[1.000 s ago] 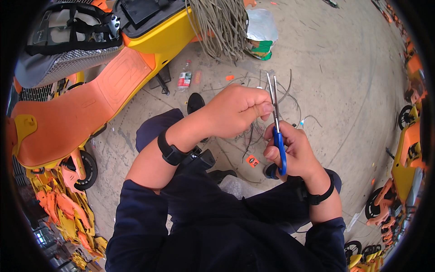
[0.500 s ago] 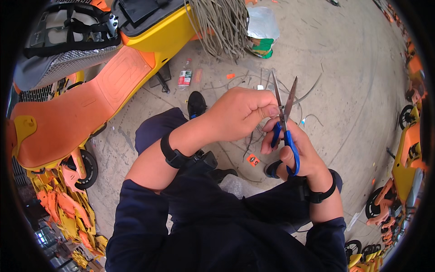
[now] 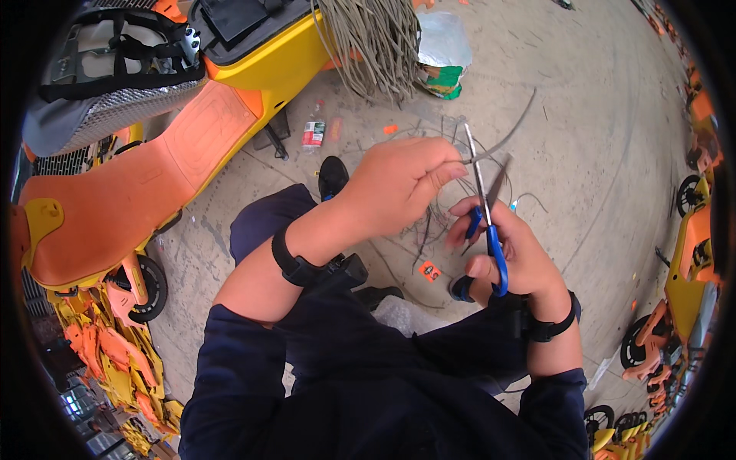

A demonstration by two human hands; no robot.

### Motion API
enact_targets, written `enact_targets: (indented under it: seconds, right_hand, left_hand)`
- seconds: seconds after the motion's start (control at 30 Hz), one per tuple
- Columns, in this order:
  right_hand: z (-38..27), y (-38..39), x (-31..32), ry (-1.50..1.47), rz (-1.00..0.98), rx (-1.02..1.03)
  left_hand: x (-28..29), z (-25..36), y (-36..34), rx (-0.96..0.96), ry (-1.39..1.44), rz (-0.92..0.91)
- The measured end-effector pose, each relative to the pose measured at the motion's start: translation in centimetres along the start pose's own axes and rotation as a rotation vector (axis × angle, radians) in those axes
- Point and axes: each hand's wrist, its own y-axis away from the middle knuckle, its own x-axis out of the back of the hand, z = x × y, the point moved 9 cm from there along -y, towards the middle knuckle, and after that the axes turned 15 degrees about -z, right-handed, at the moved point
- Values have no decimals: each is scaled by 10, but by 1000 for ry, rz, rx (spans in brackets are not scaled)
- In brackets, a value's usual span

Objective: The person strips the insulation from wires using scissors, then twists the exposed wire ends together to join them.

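Note:
Between thumb and fingers, my left hand (image 3: 410,184) pinches a thin grey cable (image 3: 510,136). Its free end curves up and to the right, beyond the scissors. My right hand (image 3: 506,241) holds blue-handled scissors (image 3: 495,241) with the blades spread and pointing away from me. One blade crosses close by the cable at my left fingertips; whether they touch I cannot tell. Under both hands, loose lengths of cable lie tangled on the concrete floor. A thick bundle of grey cables (image 3: 372,50) hangs over the scooter at the top.
A yellow and orange scooter (image 3: 138,184) stands at my left, with a grey basket (image 3: 115,115). Nearby on the floor lie a plastic bottle (image 3: 313,133), a silver and green bag (image 3: 445,46) and an orange tag (image 3: 428,271). More scooters (image 3: 686,261) line the right side.
The scissors have shifted slightly down and right, away from my left fingers. The cable's free end now points higher, and my left hand has tilted a little upward.

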Motion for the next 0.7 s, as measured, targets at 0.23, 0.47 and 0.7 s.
enact_targets:
  seconds: [0.23, 0.47, 0.7]
  right_hand:
    - [4, 7, 22, 92, 133, 34]
    - [46, 7, 63, 124, 624, -332]
    - [134, -22, 103, 450, 560, -474]
  left_hand:
    - [28, 22, 11, -177, -149, 241]
    - [32, 23, 22, -173, -224, 219]
    - [43, 10, 27, -131, -120, 244]
